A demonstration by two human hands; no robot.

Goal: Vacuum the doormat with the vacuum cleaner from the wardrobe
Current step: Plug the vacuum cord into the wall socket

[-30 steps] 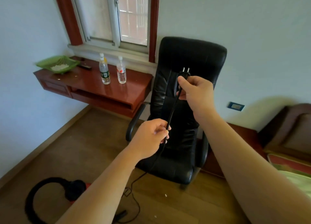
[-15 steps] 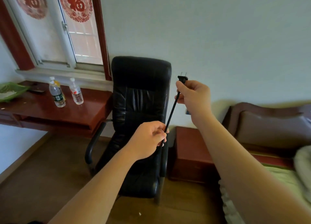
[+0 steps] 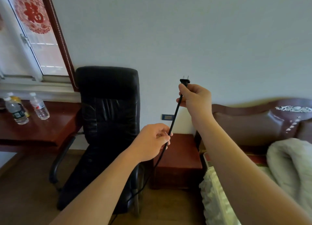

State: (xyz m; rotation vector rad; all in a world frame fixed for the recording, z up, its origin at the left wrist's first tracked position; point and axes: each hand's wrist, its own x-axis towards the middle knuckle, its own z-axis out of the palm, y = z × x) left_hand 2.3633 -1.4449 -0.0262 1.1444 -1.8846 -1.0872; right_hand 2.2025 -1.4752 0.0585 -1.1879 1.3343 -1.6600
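Pinching the plug (image 3: 184,81) at its neck in the curled fingers of the right hand (image 3: 195,99), with the prongs up and bare. Gripping the cord (image 3: 175,113) lower down in the left hand (image 3: 152,142), with thumb and fingers closed on it, holding that stretch taut between the two. Trailing slack from below the left hand, down past the black chair (image 3: 108,106) toward the floor and out of view. No sight here of the vacuum cleaner or the doormat. Heading, most likely, for the wall socket (image 3: 168,117) just above the bedside cabinet (image 3: 179,157). Could snag the slack on the chair's armrest or base and jerk the plug short of the socket. Could also miss the slots if turned wrong, or brush a prong with a fingertip while pushing in, given so high a pinch.
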